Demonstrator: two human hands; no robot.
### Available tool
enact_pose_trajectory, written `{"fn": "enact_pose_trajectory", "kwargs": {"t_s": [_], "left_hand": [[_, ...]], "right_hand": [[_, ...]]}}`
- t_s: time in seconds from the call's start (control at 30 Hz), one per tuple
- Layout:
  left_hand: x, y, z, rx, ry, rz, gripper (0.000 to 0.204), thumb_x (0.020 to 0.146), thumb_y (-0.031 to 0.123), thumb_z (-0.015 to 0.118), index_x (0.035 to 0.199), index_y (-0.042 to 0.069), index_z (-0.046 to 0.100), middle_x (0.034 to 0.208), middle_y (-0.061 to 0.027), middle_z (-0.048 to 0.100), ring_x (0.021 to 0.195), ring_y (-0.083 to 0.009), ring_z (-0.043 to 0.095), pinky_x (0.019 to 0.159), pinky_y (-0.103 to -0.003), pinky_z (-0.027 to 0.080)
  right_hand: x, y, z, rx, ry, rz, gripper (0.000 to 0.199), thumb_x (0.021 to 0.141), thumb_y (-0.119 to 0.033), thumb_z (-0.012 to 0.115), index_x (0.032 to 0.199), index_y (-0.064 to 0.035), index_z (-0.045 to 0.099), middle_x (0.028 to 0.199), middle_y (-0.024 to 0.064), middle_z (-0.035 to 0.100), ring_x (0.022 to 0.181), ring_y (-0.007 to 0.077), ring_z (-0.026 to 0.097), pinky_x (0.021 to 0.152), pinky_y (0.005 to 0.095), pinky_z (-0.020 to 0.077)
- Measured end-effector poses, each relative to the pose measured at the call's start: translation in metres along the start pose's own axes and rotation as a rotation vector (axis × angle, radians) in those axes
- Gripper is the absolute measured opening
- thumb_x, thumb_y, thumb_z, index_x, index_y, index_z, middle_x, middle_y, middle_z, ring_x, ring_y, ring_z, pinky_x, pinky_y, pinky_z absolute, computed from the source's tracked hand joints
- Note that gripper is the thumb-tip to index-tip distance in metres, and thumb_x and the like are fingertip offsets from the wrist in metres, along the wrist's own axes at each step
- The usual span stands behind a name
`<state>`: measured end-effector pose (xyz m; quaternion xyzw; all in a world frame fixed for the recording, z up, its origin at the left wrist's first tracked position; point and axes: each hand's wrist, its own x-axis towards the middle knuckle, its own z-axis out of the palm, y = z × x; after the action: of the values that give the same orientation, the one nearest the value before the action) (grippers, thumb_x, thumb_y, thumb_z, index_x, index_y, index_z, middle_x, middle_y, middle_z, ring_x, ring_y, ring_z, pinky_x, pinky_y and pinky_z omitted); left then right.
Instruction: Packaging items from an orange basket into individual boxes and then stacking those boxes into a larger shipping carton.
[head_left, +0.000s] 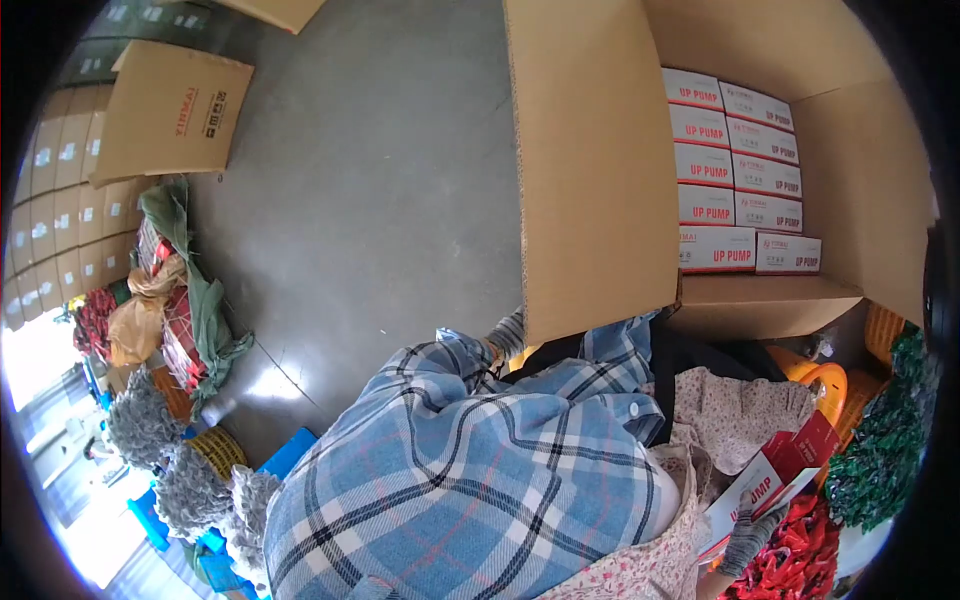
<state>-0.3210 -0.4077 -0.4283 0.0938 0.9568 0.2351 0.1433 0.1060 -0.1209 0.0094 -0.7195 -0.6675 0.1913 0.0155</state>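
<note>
My right hand (752,540), in a grey striped glove, is at the lower right and grips a small red and white cardboard box (755,490). The box tilts, and its red-lined flaps stand up at the top. My left hand (508,333), gloved the same way, is at the lower corner of a large brown carton's flap (595,170). That flap hides its fingers, so I cannot tell whether it holds the edge. Inside the large carton (765,290), several similar small boxes (705,165) lie stacked in two columns.
Red pieces (800,550) and a green heap (880,450) lie at the right, near an orange chair-like thing (825,385). On the left are a brown carton (175,110), stacked boxes (70,200), sacks (165,300) and grey fluffy bundles (190,490). Grey floor (380,180) lies between.
</note>
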Motion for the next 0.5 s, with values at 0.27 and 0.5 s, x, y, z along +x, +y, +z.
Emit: {"fn": "enact_pose_trajectory", "kwargs": {"t_s": [0.27, 0.5], "left_hand": [[0.001, -0.058, -0.062, 0.118, 0.111, -0.116, 0.019, 0.091, 0.019, 0.047, 0.101, 0.005, 0.054, 0.101, -0.0131, 0.056, 0.097, -0.0244, 0.053, 0.084, -0.038, 0.043], [0.098, -0.041, -0.099, 0.191, 0.227, -0.158, 0.021, 0.094, 0.017, 0.042, 0.107, 0.005, 0.053, 0.109, -0.0121, 0.056, 0.105, -0.0228, 0.051, 0.092, -0.036, 0.042]], "right_hand": [[-0.011, -0.006, 0.003, -0.034, 0.037, 0.019, 0.089, 0.075, -0.015, 0.075, 0.143, 0.0000, 0.020, 0.143, 0.0150, 0.032, 0.125, 0.0242, 0.037, 0.105, 0.0354, 0.0312], [-0.025, -0.001, 0.002, 0.166, 0.111, -0.116, 0.087, 0.074, -0.011, 0.075, 0.142, -0.0002, 0.023, 0.141, 0.0143, 0.034, 0.124, 0.0253, 0.037, 0.106, 0.0357, 0.0302]]}}
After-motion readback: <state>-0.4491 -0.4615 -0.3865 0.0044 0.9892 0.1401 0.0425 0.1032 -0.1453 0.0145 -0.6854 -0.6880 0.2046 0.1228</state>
